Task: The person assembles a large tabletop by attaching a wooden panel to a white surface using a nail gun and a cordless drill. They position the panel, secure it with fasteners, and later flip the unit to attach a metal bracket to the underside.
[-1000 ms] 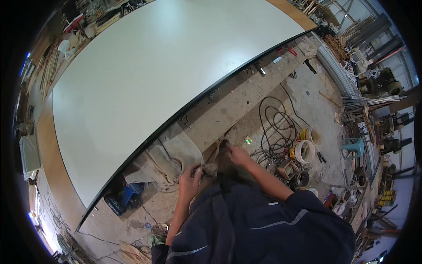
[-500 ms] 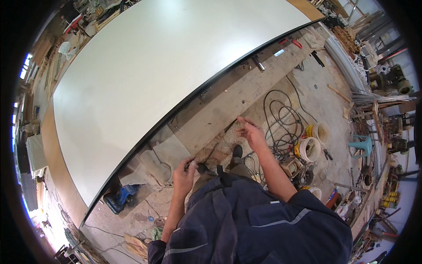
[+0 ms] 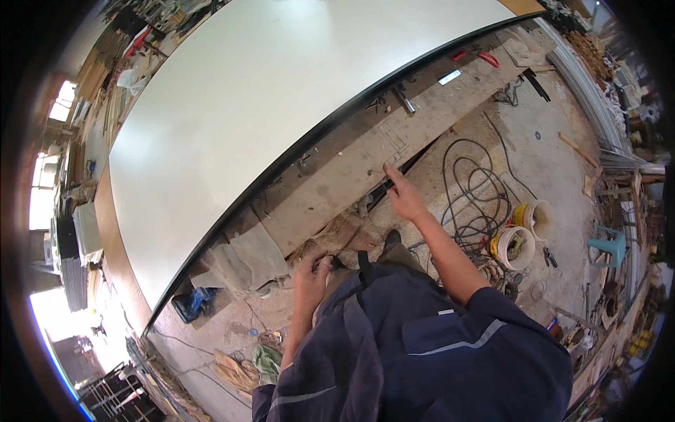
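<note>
You have one large white panel (image 3: 281,105) in front of you, and one long wooden plank (image 3: 394,151) lying along its dark edge. On the plank you can count one red-handled pliers (image 3: 478,56), one metal cylinder (image 3: 403,99) and one small white block (image 3: 450,77). On the floor you have two buckets: one yellow (image 3: 534,218) and one white (image 3: 512,247). There is one tangle of black cable (image 3: 474,190), one blue power tool (image 3: 191,304), one teal stool (image 3: 608,246) and one pale cloth (image 3: 242,257). Two of your hands show: the left hand (image 3: 309,281) and the right hand (image 3: 402,198).
</note>
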Available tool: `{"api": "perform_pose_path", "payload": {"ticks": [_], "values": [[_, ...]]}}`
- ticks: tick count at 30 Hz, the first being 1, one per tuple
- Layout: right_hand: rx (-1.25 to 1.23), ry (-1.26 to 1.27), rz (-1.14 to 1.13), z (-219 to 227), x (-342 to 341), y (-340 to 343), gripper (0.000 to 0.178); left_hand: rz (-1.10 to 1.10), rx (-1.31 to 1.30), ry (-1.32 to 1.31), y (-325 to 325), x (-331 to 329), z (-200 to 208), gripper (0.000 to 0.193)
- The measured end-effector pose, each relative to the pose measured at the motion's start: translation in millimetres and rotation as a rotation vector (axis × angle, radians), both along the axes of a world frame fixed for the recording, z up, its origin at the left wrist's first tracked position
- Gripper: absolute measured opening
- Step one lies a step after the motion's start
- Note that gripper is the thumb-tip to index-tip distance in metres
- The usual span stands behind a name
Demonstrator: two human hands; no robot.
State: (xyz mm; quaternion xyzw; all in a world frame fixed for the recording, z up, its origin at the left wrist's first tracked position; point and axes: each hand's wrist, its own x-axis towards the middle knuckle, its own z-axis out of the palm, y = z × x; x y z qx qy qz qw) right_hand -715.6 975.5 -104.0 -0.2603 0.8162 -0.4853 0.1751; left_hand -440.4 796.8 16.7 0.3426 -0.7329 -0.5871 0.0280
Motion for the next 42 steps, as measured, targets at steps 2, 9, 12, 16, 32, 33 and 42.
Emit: {"api": "perform_pose_path", "payload": {"ticks": [2,9,12,16,32,33,42], "values": [[0.010,-0.027,0.052,13,-11,-4,0.065,0.013,-0.048,-0.003,13,-8,1,0.027],[0.074,0.039,0.278,27,-23,-16,0.058,-0.010,-0.075,-0.013,37,-43,-6,0.033],[0.160,0.057,0.322,23,-24,-11,0.057,-0.034,-0.112,-0.095,46,-63,3,0.034],[0.264,0.031,0.432,43,-25,-3,0.056,-0.017,-0.121,-0.045,52,-75,-8,0.030],[0.139,0.028,0.222,32,-25,1,0.062,-0.263,-0.040,-0.011,18,-111,-18,0.031],[0.180,0.050,0.226,35,-25,3,0.062,-0.279,-0.033,-0.004,15,-116,-15,0.031],[0.592,-0.089,0.072,36,-4,29,0.058,-0.394,-0.010,-0.049,-28,-122,-21,0.031]]}}
